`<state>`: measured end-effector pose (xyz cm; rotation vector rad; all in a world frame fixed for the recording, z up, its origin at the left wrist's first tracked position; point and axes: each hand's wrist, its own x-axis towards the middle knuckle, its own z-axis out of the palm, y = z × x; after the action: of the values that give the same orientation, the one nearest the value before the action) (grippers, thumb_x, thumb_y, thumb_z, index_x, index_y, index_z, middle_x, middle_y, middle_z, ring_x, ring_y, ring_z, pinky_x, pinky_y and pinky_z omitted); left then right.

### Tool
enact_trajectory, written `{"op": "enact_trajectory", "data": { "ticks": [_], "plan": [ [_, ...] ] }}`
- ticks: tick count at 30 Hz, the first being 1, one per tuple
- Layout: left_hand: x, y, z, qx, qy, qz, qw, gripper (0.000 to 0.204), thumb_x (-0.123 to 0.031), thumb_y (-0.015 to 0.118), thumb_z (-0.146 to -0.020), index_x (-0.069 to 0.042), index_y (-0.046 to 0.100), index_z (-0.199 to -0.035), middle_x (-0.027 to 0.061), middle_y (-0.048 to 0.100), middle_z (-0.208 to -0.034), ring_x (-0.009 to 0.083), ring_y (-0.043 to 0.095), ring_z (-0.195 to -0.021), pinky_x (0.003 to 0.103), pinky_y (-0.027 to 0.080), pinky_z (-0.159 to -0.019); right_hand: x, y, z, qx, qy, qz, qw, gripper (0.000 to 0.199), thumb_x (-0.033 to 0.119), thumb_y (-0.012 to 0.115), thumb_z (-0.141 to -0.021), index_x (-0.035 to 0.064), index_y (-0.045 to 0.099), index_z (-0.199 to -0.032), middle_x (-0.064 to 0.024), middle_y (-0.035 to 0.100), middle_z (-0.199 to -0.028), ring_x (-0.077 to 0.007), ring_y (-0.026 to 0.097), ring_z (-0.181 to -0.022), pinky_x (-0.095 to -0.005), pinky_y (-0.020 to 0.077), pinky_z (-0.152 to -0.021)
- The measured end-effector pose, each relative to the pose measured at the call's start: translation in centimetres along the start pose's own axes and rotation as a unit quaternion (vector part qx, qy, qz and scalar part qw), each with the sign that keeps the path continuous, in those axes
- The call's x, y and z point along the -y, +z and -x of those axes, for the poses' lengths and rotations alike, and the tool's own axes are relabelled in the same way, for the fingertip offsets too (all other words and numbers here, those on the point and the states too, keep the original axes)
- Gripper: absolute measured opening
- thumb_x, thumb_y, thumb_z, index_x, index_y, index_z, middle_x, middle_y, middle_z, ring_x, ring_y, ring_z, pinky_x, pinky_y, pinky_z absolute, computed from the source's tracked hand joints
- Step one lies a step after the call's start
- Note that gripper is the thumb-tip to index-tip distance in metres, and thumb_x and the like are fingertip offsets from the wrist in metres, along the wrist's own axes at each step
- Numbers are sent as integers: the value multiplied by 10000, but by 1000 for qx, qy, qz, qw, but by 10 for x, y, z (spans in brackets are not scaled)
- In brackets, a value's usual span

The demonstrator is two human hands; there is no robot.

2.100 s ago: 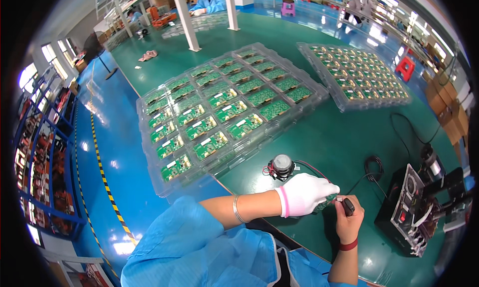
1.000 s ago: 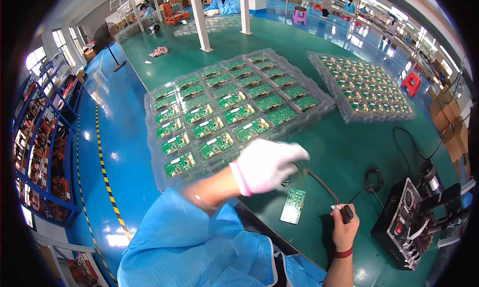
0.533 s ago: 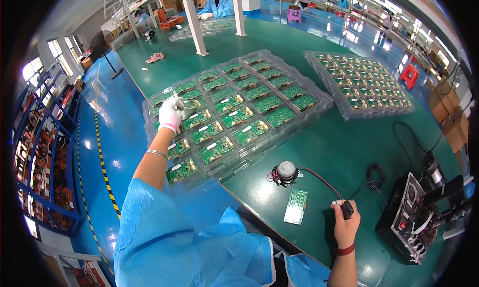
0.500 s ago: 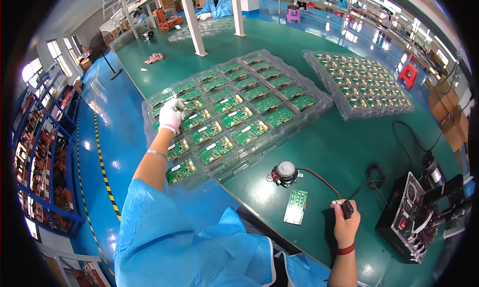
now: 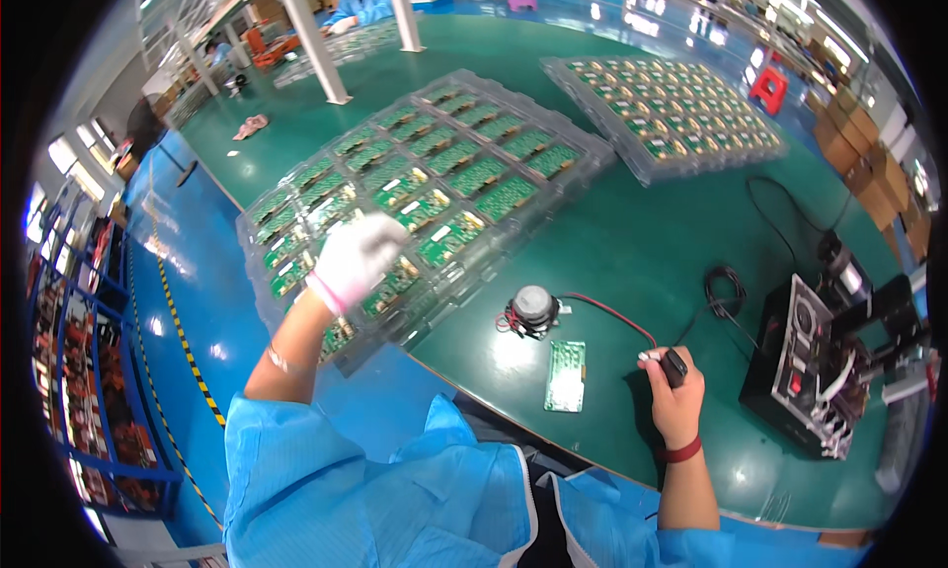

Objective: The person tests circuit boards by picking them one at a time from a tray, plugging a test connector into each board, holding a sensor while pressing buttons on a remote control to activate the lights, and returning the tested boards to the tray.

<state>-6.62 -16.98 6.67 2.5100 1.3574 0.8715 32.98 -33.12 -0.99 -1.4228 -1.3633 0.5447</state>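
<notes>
Green table (image 5: 642,252) spanned mid-frame, blue floor (image 5: 209,272) left. My right hand (image 5: 677,402) clasped a black piece (image 5: 674,368); left hand (image 5: 360,257) blurred, hold unclear.

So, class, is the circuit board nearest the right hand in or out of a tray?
Out: the circuit board lies directly on the green tabletop.

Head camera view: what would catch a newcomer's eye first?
Probably the big clear tray of green circuit boards, left of centre, with the white-gloved left hand over its near part. A second filled tray lies to its right. The bare right hand holds a black piece, right of a lone board.
</notes>
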Motion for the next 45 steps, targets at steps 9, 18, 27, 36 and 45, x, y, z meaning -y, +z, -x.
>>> {"op": "enact_trajectory", "data": {
  "ticks": [9,18,27,36,45],
  "plan": [
    [-152,128,35,208,119,-85,967,427,-530,590,-836,-105,582,-872,100,593,-738,285,622,-708,412,495,-559,0,-3,3,0,-40,33,999,87,37,716,-790,28,694,-874,-105,631,-769,-248,593,-701,-317,469,-635],
    [-172,157,16,201,52,94,974,537,-303,775,-691,-70,549,-1119,103,597,-902,257,626,-774,357,514,-669,-4,-2,4,-26,-40,34,998,118,56,736,-778,22,684,-878,-107,608,-762,-251,575,-666,-327,451,-598],
    [-153,177,23,184,-172,555,793,232,-45,623,-867,-6,579,-1091,42,644,-974,95,600,-873,257,492,-795,-4,-4,2,-25,-11,21,999,159,120,716,-810,0,669,-903,-119,596,-751,-256,578,-650,-333,448,-592],
    [-160,175,12,264,-170,570,759,257,-50,562,-896,26,591,-1140,92,654,-1094,153,618,-1003,313,488,-904,-2,-4,2,-20,13,0,1000,185,145,709,-818,-10,667,-911,-127,581,-727,-250,566,-625,-335,435,-577],
    [-158,180,17,232,-116,495,829,211,-65,583,-901,26,613,-1090,80,687,-1002,106,636,-877,269,523,-793,3,-11,2,2,-23,75,997,125,113,717,-796,9,677,-853,-108,581,-704,-232,564,-631,-334,429,-571]
  ]
}}
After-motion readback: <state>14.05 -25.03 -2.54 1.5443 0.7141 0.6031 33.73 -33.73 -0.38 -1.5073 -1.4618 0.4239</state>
